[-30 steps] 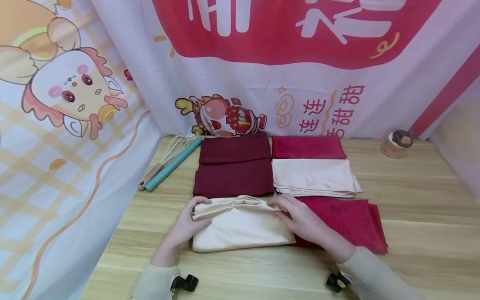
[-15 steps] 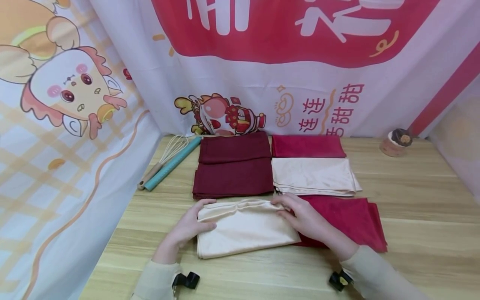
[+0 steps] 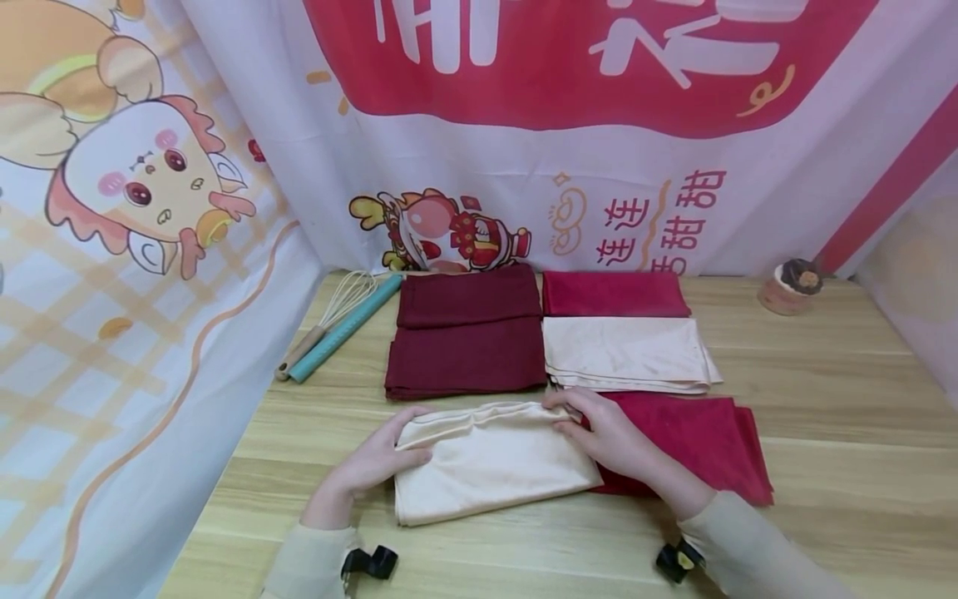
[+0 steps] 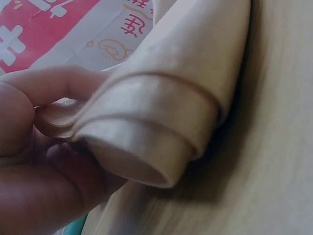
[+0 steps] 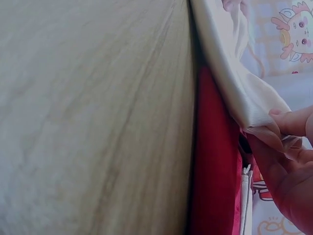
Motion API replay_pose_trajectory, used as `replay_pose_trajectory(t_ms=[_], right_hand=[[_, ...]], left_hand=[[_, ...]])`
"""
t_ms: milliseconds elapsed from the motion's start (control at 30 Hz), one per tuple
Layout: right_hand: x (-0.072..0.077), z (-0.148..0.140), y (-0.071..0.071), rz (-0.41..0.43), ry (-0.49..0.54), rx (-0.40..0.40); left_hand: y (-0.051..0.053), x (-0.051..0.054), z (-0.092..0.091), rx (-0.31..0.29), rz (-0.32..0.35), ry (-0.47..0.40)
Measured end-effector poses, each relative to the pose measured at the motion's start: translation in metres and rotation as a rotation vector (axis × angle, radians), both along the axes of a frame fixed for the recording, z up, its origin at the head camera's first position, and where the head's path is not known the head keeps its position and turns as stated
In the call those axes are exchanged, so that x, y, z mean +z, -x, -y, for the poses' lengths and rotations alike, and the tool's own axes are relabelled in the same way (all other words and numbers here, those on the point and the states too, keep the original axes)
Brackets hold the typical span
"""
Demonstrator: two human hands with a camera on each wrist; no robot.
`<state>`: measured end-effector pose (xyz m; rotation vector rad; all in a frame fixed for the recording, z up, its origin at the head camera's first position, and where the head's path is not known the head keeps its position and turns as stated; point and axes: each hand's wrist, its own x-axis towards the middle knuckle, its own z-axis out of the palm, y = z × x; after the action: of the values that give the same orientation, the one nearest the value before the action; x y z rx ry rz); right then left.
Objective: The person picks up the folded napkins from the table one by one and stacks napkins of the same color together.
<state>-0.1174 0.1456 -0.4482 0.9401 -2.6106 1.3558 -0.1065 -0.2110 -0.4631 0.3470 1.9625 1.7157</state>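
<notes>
"Where did the cream folded cloth (image 3: 497,470) lie?"

"Nearest the person on the wooden table (image 3: 524,561), slightly askew, its right end lapping over the crimson folded cloth (image 3: 707,449)."

"And the grip?"

"The left hand (image 3: 377,453) pinched its left end by the far edge, thumb on top; the right hand (image 3: 609,433) pinched the far right corner."

"What did handling it well call for?"

"Even tension, I'd judge: that edge was bunched between the hands, and the left end's layers showed as stepped loops. Too loose a pinch could have let them slide."

"Any guide for squaring it?"

"Probably the nearer maroon cloth (image 3: 467,358), just beyond, its near edge fairly straight. The farther maroon cloth (image 3: 467,299) lay behind."
</notes>
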Motion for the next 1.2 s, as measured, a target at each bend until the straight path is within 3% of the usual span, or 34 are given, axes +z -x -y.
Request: replay_pose_trajectory(t_ms=[167,400,633,800,1000,1100,1200], right_hand=[[0.001,-0.003,0.000,0.007,0.020,-0.002],[0.001,-0.007,-0.002,0.039,0.035,0.000],[0.007,-0.014,-0.004,0.127,0.064,-0.044],[0.009,-0.022,-0.004,0.175,0.057,-0.083],[0.012,-0.031,-0.007,0.205,0.055,-0.113],[0.011,-0.039,-0.007,0.228,0.063,-0.118],[0.013,-0.047,-0.006,0.252,0.063,-0.137]], left_hand=[[0.001,0.000,0.004,0.007,0.022,-0.013],[0.003,0.006,0.006,-0.103,0.022,-0.071],[0.008,0.011,0.002,-0.128,-0.065,-0.083],[0.012,0.015,-0.005,-0.164,-0.106,-0.144],[0.013,0.019,-0.013,-0.160,-0.113,-0.165],[0.016,0.021,-0.017,-0.136,-0.182,-0.133],[0.023,0.024,-0.026,-0.074,-0.256,-0.092]])
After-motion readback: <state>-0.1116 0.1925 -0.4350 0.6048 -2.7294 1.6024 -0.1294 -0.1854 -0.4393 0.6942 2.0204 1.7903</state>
